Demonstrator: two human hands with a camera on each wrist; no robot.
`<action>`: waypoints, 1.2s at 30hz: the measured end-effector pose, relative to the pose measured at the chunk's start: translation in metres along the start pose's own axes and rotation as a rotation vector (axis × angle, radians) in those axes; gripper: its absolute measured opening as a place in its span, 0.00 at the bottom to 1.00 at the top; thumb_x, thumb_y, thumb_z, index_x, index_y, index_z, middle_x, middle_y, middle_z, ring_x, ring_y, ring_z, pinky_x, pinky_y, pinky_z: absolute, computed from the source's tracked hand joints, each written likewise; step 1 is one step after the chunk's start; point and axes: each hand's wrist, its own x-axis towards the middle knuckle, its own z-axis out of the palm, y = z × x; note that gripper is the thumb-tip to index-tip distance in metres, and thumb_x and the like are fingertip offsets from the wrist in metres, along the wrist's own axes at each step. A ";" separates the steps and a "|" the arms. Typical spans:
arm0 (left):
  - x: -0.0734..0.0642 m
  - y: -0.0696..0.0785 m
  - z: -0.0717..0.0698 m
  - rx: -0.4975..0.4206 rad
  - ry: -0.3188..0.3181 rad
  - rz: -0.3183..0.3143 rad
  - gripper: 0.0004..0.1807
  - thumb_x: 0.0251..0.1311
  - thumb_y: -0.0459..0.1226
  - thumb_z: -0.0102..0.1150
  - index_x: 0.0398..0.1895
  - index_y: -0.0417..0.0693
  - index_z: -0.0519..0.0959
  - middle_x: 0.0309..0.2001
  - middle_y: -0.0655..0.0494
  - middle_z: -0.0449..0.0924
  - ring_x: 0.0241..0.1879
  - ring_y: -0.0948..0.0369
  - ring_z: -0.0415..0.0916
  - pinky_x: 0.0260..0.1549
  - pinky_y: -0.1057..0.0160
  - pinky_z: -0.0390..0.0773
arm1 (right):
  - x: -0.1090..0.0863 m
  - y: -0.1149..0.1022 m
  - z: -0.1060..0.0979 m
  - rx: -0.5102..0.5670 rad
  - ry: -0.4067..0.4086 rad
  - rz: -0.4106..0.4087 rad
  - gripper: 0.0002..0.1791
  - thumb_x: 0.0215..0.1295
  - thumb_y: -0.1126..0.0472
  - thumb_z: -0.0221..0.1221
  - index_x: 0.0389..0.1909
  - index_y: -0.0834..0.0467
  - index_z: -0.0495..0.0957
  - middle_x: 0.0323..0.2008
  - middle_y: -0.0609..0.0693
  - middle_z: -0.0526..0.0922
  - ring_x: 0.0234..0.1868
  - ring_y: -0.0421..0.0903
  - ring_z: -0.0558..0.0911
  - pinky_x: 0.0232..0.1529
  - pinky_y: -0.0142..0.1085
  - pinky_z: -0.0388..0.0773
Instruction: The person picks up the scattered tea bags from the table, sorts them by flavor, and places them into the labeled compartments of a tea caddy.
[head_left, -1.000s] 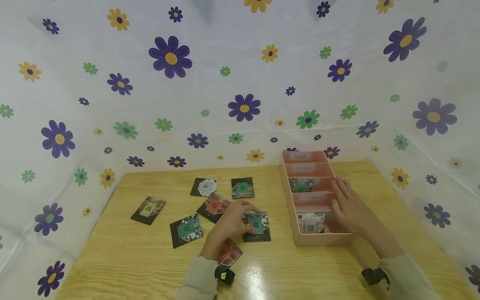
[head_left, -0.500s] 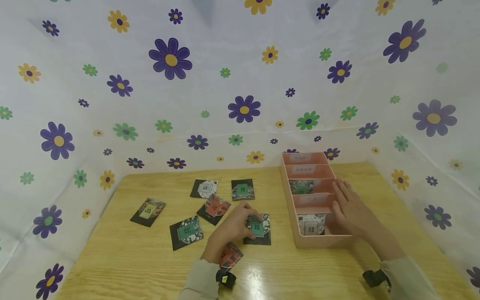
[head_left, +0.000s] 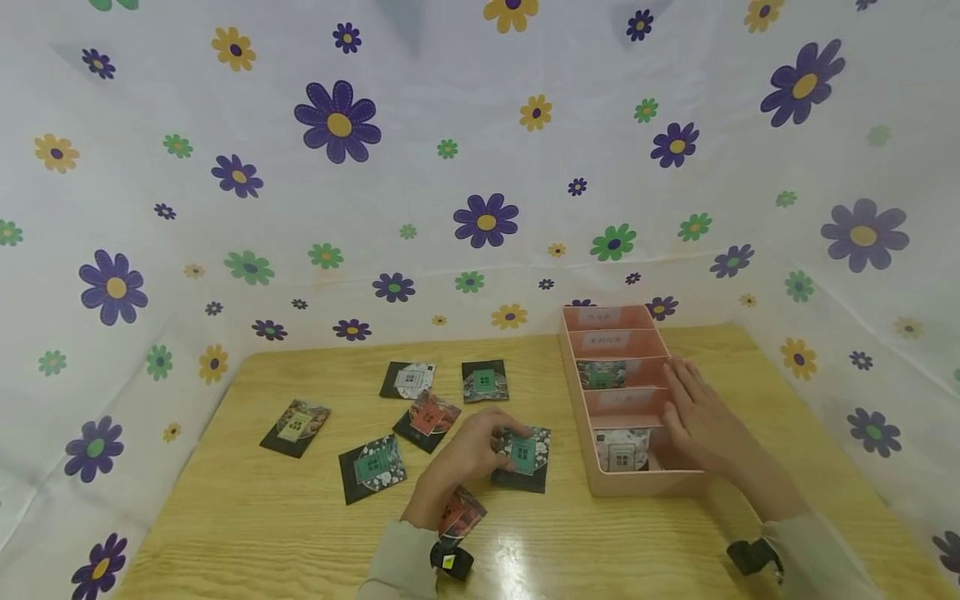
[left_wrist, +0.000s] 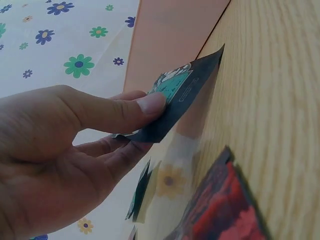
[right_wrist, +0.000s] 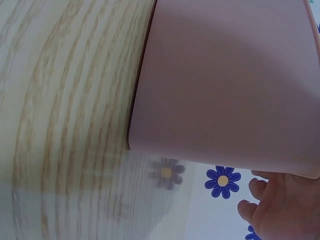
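My left hand (head_left: 472, 446) pinches a flat black sachet with a teal label and white flower print (head_left: 531, 467). In the left wrist view the thumb lies on top of that sachet (left_wrist: 187, 97), fingers beneath, and it is tilted with its near edge raised off the table. My right hand (head_left: 705, 417) rests along the right rim of a pink divided box (head_left: 648, 483), fingers fairly straight. From the right wrist, the box's outer wall (right_wrist: 225, 90) fills much of the view, with part of the hand (right_wrist: 287, 207) beyond its edge.
Several other sachets lie on the wooden table (head_left: 300, 533): a red one (head_left: 461, 515) under the left wrist, another red one (head_left: 427, 419), and a teal one (head_left: 372, 468). Inside the box stand a green-labelled sachet (head_left: 602, 375) and a white one (head_left: 622, 450). Flowered cloth (head_left: 420, 183) surrounds the table.
The sachet in my left hand has shifted slightly right and turned a little as the thumb and fingers took hold at its left side. My right hand has stayed on the box.
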 end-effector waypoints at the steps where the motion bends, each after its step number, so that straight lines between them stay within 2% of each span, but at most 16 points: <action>1: -0.001 0.000 0.000 -0.021 0.008 -0.012 0.23 0.54 0.25 0.74 0.52 0.53 0.87 0.58 0.53 0.77 0.48 0.56 0.77 0.39 0.61 0.80 | 0.000 0.000 0.000 -0.003 0.006 -0.005 0.34 0.80 0.59 0.43 0.77 0.75 0.50 0.78 0.73 0.47 0.80 0.67 0.44 0.74 0.63 0.49; 8: -0.003 -0.001 -0.002 -0.083 0.055 -0.033 0.25 0.58 0.23 0.70 0.53 0.59 0.86 0.59 0.56 0.79 0.44 0.56 0.76 0.25 0.64 0.74 | 0.001 0.000 0.000 0.002 0.007 -0.014 0.34 0.80 0.58 0.42 0.77 0.75 0.49 0.78 0.73 0.47 0.80 0.67 0.43 0.73 0.64 0.51; 13: -0.003 -0.003 -0.005 -0.157 0.076 -0.035 0.25 0.60 0.22 0.67 0.54 0.59 0.85 0.61 0.54 0.77 0.41 0.57 0.74 0.22 0.64 0.72 | 0.002 -0.001 -0.001 0.004 -0.006 -0.003 0.34 0.81 0.58 0.42 0.77 0.74 0.49 0.79 0.71 0.45 0.80 0.67 0.43 0.74 0.64 0.50; 18: -0.001 -0.004 -0.007 -0.228 0.148 0.008 0.24 0.62 0.21 0.64 0.55 0.54 0.84 0.62 0.48 0.76 0.31 0.58 0.70 0.21 0.64 0.69 | 0.003 0.000 -0.002 0.001 -0.026 0.013 0.34 0.81 0.57 0.40 0.78 0.73 0.47 0.79 0.71 0.43 0.80 0.66 0.42 0.75 0.62 0.48; 23: 0.000 -0.003 -0.007 -0.276 0.223 0.054 0.21 0.63 0.20 0.62 0.55 0.47 0.84 0.65 0.44 0.75 0.27 0.59 0.70 0.23 0.65 0.67 | 0.002 0.000 -0.002 0.004 -0.033 0.021 0.35 0.81 0.57 0.41 0.78 0.74 0.47 0.79 0.71 0.44 0.80 0.67 0.42 0.75 0.62 0.48; 24: -0.001 0.002 -0.009 -0.290 0.230 0.059 0.20 0.63 0.19 0.61 0.55 0.45 0.84 0.65 0.42 0.75 0.27 0.57 0.71 0.23 0.65 0.66 | 0.002 0.000 -0.002 0.004 -0.034 0.021 0.35 0.81 0.57 0.41 0.78 0.74 0.47 0.79 0.71 0.44 0.80 0.67 0.42 0.75 0.62 0.48; 28: -0.001 0.002 -0.009 -0.337 0.254 0.068 0.18 0.64 0.19 0.60 0.54 0.43 0.83 0.63 0.42 0.76 0.30 0.54 0.76 0.23 0.66 0.67 | 0.001 -0.001 -0.002 -0.002 -0.038 0.029 0.35 0.81 0.57 0.41 0.78 0.73 0.46 0.79 0.71 0.43 0.79 0.68 0.43 0.74 0.64 0.50; 32: 0.001 -0.004 -0.009 -0.351 0.269 0.081 0.19 0.65 0.20 0.59 0.53 0.47 0.84 0.60 0.46 0.78 0.32 0.57 0.76 0.24 0.67 0.69 | 0.001 -0.001 -0.002 -0.008 -0.035 0.026 0.35 0.80 0.57 0.41 0.78 0.73 0.47 0.79 0.71 0.44 0.79 0.69 0.45 0.75 0.63 0.49; 36: 0.001 -0.006 -0.010 -0.386 0.290 0.099 0.19 0.64 0.19 0.59 0.53 0.45 0.84 0.60 0.45 0.79 0.42 0.51 0.81 0.28 0.66 0.72 | 0.000 -0.002 -0.003 0.000 -0.033 0.016 0.35 0.80 0.57 0.41 0.78 0.74 0.47 0.79 0.72 0.44 0.79 0.68 0.44 0.76 0.61 0.47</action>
